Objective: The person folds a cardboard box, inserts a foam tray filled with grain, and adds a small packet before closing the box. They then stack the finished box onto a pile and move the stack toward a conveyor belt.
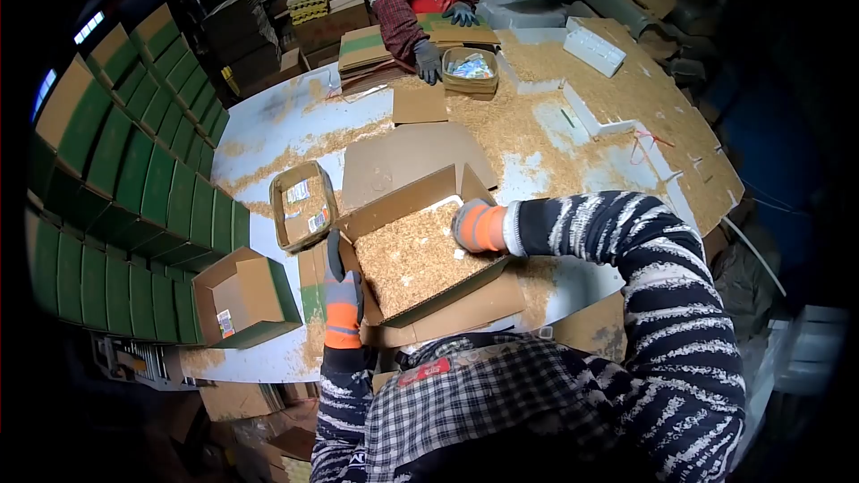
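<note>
An open cardboard box (416,255) filled with wood shavings lies in front of me, tilted slightly on flat cardboard. My left hand (343,291), in an orange and grey glove, is at the box's left wall, its fingers closed along that wall. My right hand (479,225), gloved the same way, reaches inside at the right end, its fingers down at the shavings and mostly hidden. A white edge of something shows beside those fingers, and small white pieces lie on the shavings.
Green boxes (143,170) are stacked at the left. An open box (250,300) and a basket with packets (304,206) stand left of mine. Across the table (268,139), a co-worker's gloved hands (429,61) are near another basket (471,72). Shavings cover the right side.
</note>
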A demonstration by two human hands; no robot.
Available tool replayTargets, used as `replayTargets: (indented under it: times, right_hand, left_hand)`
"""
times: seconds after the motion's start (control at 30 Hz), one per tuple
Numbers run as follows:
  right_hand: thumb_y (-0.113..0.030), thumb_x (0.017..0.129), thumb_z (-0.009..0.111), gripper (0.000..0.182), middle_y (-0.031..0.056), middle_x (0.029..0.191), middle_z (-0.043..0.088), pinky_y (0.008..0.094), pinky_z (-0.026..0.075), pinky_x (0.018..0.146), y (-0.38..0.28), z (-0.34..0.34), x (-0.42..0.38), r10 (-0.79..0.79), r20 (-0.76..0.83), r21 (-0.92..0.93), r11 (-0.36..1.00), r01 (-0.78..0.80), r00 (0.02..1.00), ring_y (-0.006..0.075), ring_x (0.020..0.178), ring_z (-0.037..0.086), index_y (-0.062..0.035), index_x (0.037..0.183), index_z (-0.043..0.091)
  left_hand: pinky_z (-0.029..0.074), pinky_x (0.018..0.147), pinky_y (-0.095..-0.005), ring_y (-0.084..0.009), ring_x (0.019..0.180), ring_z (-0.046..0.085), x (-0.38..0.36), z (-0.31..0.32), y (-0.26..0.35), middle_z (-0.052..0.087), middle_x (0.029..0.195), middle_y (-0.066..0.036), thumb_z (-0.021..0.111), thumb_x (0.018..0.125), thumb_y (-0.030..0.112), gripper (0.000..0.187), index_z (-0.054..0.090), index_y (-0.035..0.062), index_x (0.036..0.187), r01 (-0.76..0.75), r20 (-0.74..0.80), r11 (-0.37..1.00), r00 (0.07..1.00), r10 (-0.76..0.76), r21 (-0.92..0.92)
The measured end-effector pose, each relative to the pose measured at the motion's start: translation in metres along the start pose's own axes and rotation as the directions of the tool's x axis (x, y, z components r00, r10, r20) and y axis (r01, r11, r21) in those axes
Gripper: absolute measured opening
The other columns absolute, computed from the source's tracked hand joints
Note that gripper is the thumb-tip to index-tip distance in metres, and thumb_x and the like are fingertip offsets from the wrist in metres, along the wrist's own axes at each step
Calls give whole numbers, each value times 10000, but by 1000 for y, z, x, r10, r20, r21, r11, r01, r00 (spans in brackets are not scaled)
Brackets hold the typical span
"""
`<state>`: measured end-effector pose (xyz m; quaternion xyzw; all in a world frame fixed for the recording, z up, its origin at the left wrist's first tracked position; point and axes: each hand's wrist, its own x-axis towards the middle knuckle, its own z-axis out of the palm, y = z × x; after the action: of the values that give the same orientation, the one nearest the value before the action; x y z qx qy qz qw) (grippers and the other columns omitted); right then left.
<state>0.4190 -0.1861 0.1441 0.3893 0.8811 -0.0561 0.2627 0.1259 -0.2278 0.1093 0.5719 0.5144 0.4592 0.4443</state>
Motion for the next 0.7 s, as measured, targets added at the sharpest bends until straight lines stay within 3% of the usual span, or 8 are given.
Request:
replayTargets:
  times: [0.1, 0.2, 0.23, 0.3, 0.37, 0.53, 0.63, 0.7]
  right_hand:
    - [-296, 778, 648, 301, 116, 995, 715, 443, 526, 791, -2, -15, 23, -43, -54, -27, 999, 42, 998, 307, 966, 670, -106, 995, 734]
    - [-369, 849, 558, 329, 153, 940, 691, 417, 503, 858, 65, -63, -9, 216, -431, 604, 791, 103, 876, 343, 927, 652, -219, 1121, 664]
    - [-378, 847, 564, 403, 145, 936, 688, 425, 508, 846, 91, -69, -14, 377, -356, 603, 791, -97, 855, 335, 917, 652, -267, 1234, 584]
    - [-389, 775, 680, 725, 136, 1339, 518, 410, 424, 1002, 155, 14, 29, 355, -540, 404, 905, -135, 763, 314, 1221, 499, -198, 1416, 402]
    - [-370, 719, 739, 853, 138, 1491, 344, 413, 328, 1090, 159, 65, 45, 406, -361, 119, 913, -391, 840, 318, 1360, 341, -142, 1446, 356]
    - [-247, 800, 642, 677, 147, 1487, 359, 406, 291, 1115, 182, 155, 73, 79, -437, 142, 990, -18, 896, 315, 1359, 355, -80, 1408, 396]
    - [-202, 800, 598, 529, 147, 1394, 479, 410, 324, 1096, 182, 142, 58, 51, -454, 187, 982, 39, 889, 320, 1298, 433, -67, 1304, 513]
    - [-173, 796, 585, 495, 146, 1358, 512, 411, 344, 1081, 194, 123, 45, 52, -470, 155, 988, 24, 881, 315, 1265, 464, -66, 1276, 537]
  left_hand:
    - [256, 1112, -289, -232, 1392, 332, 0, -5, 35, 398, 1484, -135, 481, 760, -9, 753, 297, 36, 1489, 101, 57, 995, 993, -100, -15]
    - [391, 1018, -288, -207, 1210, 500, 8, -6, 21, 478, 1397, -131, 605, 880, 133, 723, 254, 51, 1506, -217, 53, 963, 976, 211, 158]
    - [413, 995, -288, -193, 1171, 515, 12, -6, 22, 498, 1365, -124, 603, 901, 158, 697, 265, 51, 1501, -112, 25, 991, 994, 111, 70]
    - [456, 950, -290, -165, 1091, 546, 28, -14, 29, 538, 1300, -111, 600, 945, 208, 649, 288, 51, 1491, 90, -41, 990, 995, -95, -110]
    - [469, 962, -305, -206, 1128, 569, 62, -36, -11, 559, 1272, -130, 542, 976, 176, 512, 382, 38, 1442, 83, -163, 979, 980, -114, -187]
    - [487, 920, -313, -193, 1043, 631, 192, -92, -152, 675, 1151, -110, 692, 848, 91, 376, 630, 7, 1209, 199, -198, 878, 973, -122, 436]
    - [506, 859, -384, -309, 992, 653, 243, -87, -173, 691, 1051, -163, 765, 728, 331, 390, 712, 117, 1050, 428, -39, 653, 853, -521, 625]
    - [499, 866, -413, -357, 988, 627, 243, -69, -179, 680, 1023, -176, 726, 761, 318, 291, 706, 125, 978, 206, -60, 348, 920, -386, 915]
